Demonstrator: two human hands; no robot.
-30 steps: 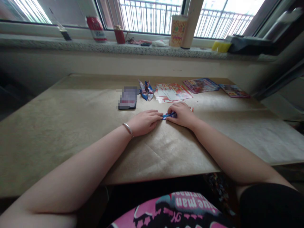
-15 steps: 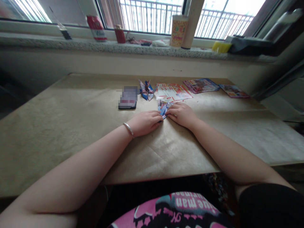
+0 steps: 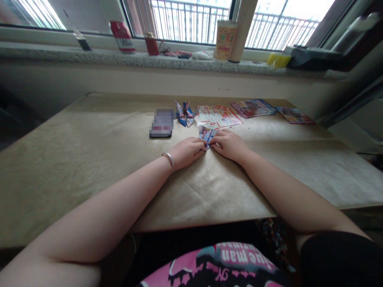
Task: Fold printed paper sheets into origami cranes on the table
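Observation:
A small folded piece of colourful paper, blue with red and white print, sits on the brown paper-covered table between my hands. My left hand, with a silver bracelet on the wrist, pinches its left side with curled fingers. My right hand grips its right side, fingers bent over it. Part of the paper stands up above my fingertips.
A phone lies behind my left hand. A finished folded paper figure sits beside it. Printed sheets lie at the back right. The windowsill holds a red can, a cup and small items.
The folded paper lay flat under my fingers a second ago; it has been raised and now stands up between my hands. My left hand drew slightly forward and its wrist turned.

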